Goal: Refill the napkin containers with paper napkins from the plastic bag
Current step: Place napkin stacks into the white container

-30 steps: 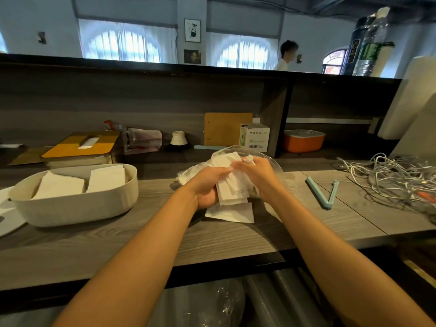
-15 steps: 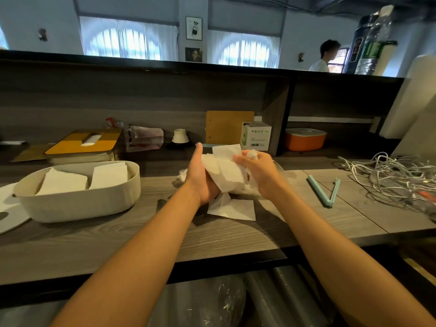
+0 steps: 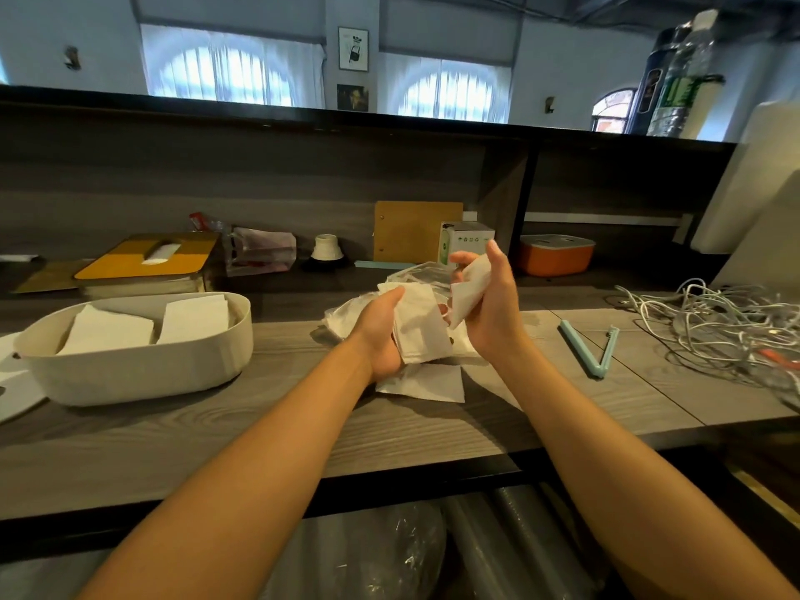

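Note:
My left hand (image 3: 381, 335) grips a small stack of white paper napkins (image 3: 422, 329) above the counter. My right hand (image 3: 493, 305) holds another white napkin (image 3: 469, 292) just to the right, fingers partly spread. Behind both hands lies the crumpled clear plastic bag (image 3: 415, 275). One loose napkin (image 3: 426, 383) lies flat on the counter below my left hand. A white oval napkin container (image 3: 138, 370) stands at the left with two stacks of napkins inside. Another container with a yellow lid (image 3: 147, 262) sits behind it.
A light-blue bag clip (image 3: 593, 346) lies open on the counter right of my hands. A tangle of white cables (image 3: 718, 326) fills the far right. At the back stand an orange box (image 3: 554, 255), a small carton (image 3: 465, 244) and a wooden board (image 3: 415, 231).
Both hands have lifted off the bag with napkins and drawn apart. The right hand rose and turned its palm inward, and the left hand tilted its stack.

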Motion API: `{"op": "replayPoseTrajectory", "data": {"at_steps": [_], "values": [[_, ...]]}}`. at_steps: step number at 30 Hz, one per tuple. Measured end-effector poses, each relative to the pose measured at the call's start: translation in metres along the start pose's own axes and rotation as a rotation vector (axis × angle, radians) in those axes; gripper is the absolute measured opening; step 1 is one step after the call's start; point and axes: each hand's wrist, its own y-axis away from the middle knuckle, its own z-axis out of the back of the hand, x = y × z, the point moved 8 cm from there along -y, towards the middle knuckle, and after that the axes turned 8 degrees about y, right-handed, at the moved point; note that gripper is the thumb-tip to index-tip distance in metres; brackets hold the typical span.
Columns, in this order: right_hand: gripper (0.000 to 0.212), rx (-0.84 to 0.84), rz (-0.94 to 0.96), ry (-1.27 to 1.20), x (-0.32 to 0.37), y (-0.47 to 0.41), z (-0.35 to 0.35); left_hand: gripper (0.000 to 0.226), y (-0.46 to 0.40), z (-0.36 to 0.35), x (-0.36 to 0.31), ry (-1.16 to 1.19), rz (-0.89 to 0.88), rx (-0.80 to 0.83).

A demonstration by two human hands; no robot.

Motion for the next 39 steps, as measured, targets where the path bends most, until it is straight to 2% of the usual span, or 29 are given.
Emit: {"op": "replayPoseTrajectory", "data": {"at_steps": [3, 7, 11, 14, 16, 19, 22, 24, 27, 29, 32, 35, 39], "values": [[0.059, -0.033, -0.039, 0.290, -0.011, -0.004, -0.007, 0.048, -0.002, -0.007, 0.005, -0.075, 0.005, 0.055], [0.065, -0.030, -0.156, 0.415, -0.026, -0.008, -0.007, 0.049, -0.003, -0.014, 0.011, -0.244, -0.021, 0.142], [0.041, -0.055, -0.258, 0.272, -0.031, -0.005, -0.005, 0.034, -0.003, -0.008, 0.014, -0.389, -0.068, 0.057], [0.019, -0.060, -0.272, 0.197, -0.029, -0.003, -0.003, 0.036, -0.006, -0.001, 0.010, -0.341, -0.111, -0.016], [0.009, -0.049, -0.217, 0.136, -0.025, -0.008, 0.000, 0.034, -0.006, 0.005, 0.003, -0.272, -0.132, -0.075], [0.020, -0.052, -0.070, -0.019, -0.014, -0.016, 0.009, 0.026, -0.006, 0.010, -0.010, -0.162, -0.180, -0.113], [0.026, -0.031, -0.084, -0.123, -0.017, -0.015, 0.009, 0.023, -0.008, 0.015, -0.016, -0.096, -0.217, -0.148], [0.034, -0.036, -0.026, 0.090, -0.012, -0.014, 0.006, 0.028, -0.009, 0.022, -0.016, -0.074, -0.215, -0.192], [0.028, -0.100, 0.418, 0.570, 0.023, -0.005, 0.003, 0.032, -0.010, 0.030, -0.021, -0.080, -0.200, -0.251], [0.020, 0.012, 0.537, 0.665, 0.028, -0.001, -0.007, 0.018, -0.009, 0.030, -0.024, -0.082, -0.182, -0.240], [0.015, 0.174, 0.475, 0.795, 0.011, -0.002, -0.021, 0.020, -0.007, 0.026, -0.024, -0.052, -0.143, -0.190], [0.012, 0.108, 0.494, 0.780, 0.014, -0.004, -0.017, 0.026, -0.005, 0.023, -0.022, 0.015, -0.108, -0.172], [0.010, 0.008, 0.383, 0.505, 0.017, -0.005, -0.001, 0.022, -0.001, 0.019, -0.020, 0.001, -0.070, -0.147]]}}
